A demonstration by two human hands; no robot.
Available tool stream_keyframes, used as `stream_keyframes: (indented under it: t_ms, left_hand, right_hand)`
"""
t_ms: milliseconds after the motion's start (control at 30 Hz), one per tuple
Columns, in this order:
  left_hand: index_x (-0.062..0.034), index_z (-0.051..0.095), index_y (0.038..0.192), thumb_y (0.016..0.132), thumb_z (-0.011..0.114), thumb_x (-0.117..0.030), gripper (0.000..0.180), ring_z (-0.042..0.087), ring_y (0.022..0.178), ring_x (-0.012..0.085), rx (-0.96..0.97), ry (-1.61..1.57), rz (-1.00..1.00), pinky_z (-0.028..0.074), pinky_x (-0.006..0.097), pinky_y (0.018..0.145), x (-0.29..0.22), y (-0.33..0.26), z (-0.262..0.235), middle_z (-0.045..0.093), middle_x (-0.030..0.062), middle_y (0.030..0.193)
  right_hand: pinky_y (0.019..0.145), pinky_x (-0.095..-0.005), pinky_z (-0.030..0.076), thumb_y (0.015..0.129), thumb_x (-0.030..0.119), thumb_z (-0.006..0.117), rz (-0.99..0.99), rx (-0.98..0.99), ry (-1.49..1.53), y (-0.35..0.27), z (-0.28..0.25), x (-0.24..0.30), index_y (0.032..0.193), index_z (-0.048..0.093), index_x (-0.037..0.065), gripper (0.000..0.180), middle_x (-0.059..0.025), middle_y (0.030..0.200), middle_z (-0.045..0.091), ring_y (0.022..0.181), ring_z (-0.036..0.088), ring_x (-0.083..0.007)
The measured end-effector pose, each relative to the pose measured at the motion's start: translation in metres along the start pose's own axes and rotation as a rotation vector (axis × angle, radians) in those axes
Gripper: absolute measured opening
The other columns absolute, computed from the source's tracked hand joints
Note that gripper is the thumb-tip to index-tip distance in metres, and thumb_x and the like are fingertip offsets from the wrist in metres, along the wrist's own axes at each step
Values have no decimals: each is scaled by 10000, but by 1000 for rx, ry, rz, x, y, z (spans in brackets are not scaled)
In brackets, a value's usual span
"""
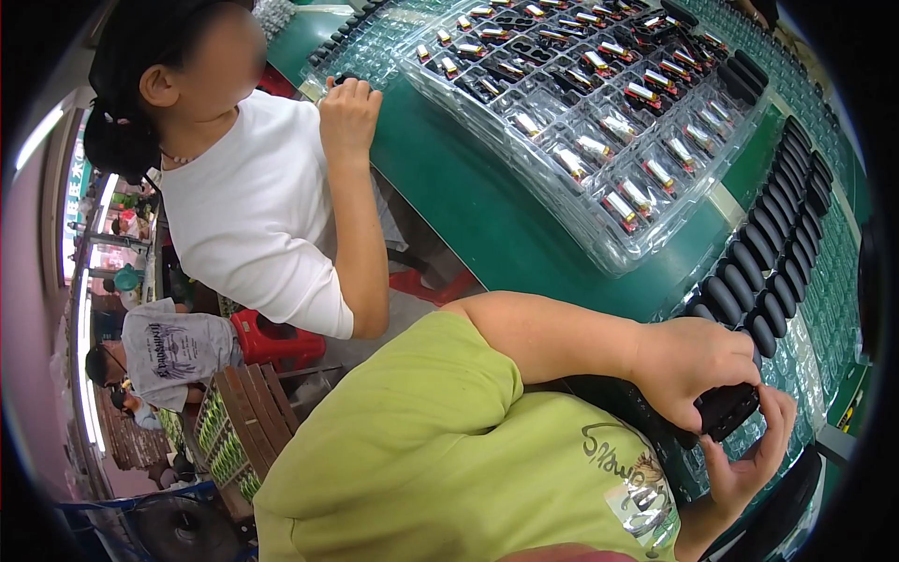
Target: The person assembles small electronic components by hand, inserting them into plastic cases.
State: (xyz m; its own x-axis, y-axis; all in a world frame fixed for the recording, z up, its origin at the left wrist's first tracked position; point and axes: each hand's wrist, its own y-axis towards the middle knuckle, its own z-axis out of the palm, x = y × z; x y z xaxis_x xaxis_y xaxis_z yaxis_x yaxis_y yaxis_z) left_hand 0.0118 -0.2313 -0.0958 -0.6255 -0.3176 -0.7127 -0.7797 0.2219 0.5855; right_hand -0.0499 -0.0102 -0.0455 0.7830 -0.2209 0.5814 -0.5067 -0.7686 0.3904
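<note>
A small black oval casing (729,410) sits between my two hands at the right side of the view. My left hand (698,363) curls over it from above, its fingers bent round the far edge. From below, my right hand (754,450) holds the other side between thumb and fingers. The casing's face looks dark and hollow, with fine detail too small to make out. Just beyond my left hand, rows of similar black oval casings (746,267) stand in clear moulded plastic trays (803,361).
On the green table (440,178) lies a stack of clear compartment trays (599,248) holding small silver parts with red ends and black pieces. A co-worker in a white top (253,206) sits across the gap. Red stools (278,339) and another person in grey (178,347) are behind.
</note>
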Motion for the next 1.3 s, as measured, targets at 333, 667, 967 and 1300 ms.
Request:
stream_keyframes:
  t_ms: [333,667,967,1300]
  left_hand:
    - [-2,589,1188,612,830,-213,659,632,900,350,10,12,-7,522,420,711,1,0,-2,595,156,1012]
    - [1,592,1193,611,827,-208,661,630,894,352,25,10,-19,523,421,714,2,0,-2,597,153,1005]
    - [4,594,1192,616,831,-218,661,632,904,356,33,10,-20,522,425,722,2,0,-1,600,156,1010]
    - [-15,591,1216,608,840,-211,686,636,913,351,59,15,-53,523,428,728,1,1,-5,605,149,1034]
  right_hand:
    - [921,-437,422,605,237,845,-8,-15,-9,1,1,1,1250,597,-31,741,-163,1108,584,1023,546,-334]
    - [917,-433,426,603,233,846,5,-12,1,3,3,2,1242,601,-25,732,-161,1102,582,1020,548,-333]
    - [919,-429,428,600,237,853,23,-11,4,2,2,3,1234,606,-29,730,-162,1104,585,1021,552,-329]
    - [902,-422,433,594,233,859,12,-2,-18,6,1,4,1231,606,-29,734,-162,1104,593,1014,557,-322]
